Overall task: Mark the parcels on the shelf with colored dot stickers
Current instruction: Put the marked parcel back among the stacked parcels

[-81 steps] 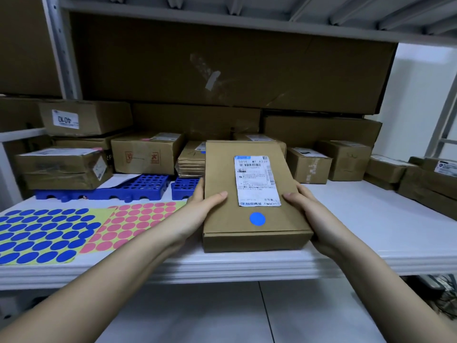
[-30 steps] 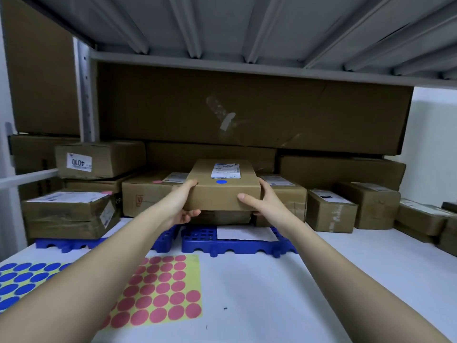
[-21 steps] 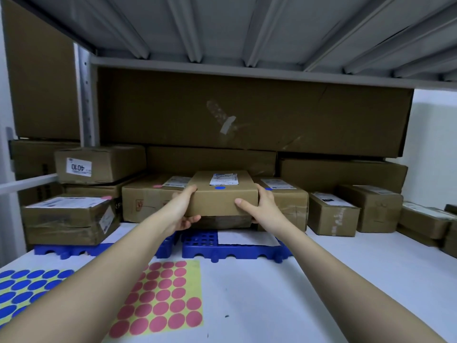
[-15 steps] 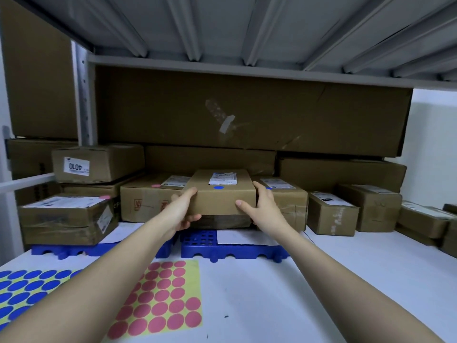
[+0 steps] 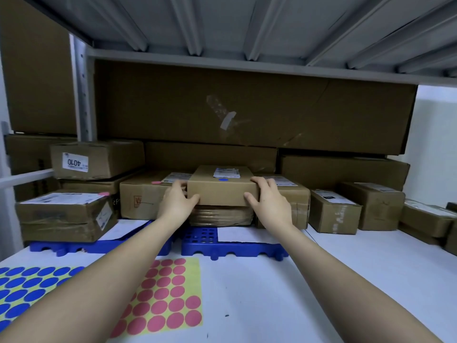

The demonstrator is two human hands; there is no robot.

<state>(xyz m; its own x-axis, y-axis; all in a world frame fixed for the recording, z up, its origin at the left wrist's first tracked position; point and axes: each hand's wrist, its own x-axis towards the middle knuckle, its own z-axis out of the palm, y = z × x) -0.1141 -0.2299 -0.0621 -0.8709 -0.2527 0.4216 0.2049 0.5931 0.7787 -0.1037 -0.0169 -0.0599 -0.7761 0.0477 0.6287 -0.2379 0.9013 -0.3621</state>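
Parcel sits far back on the shelf, on top of a stack of flat packages, and I have both hands on it. My left hand wraps the parcel's left near corner, thumb pressed against the front face and fingers curled over the top edge. My right hand takes the right near corner the same way, fingers over the top and thumb on the front. So the parcel lies squarely between my two hands, gripped at both ends.

On top of the parcel I see a white label and, just nearer than it, a blue dot.

A larger box stands touching on the left, with a pink dot on its top. Another box stands on the right, partly behind my right hand. Further left, a low box carries a pink dot near its far right corner.

Below the stack are two blue trays, each with white paper on it. Near me on the shelf lie a sheet of pink dots and, at the left edge, a sheet of blue dots, partly covered by my left forearm.
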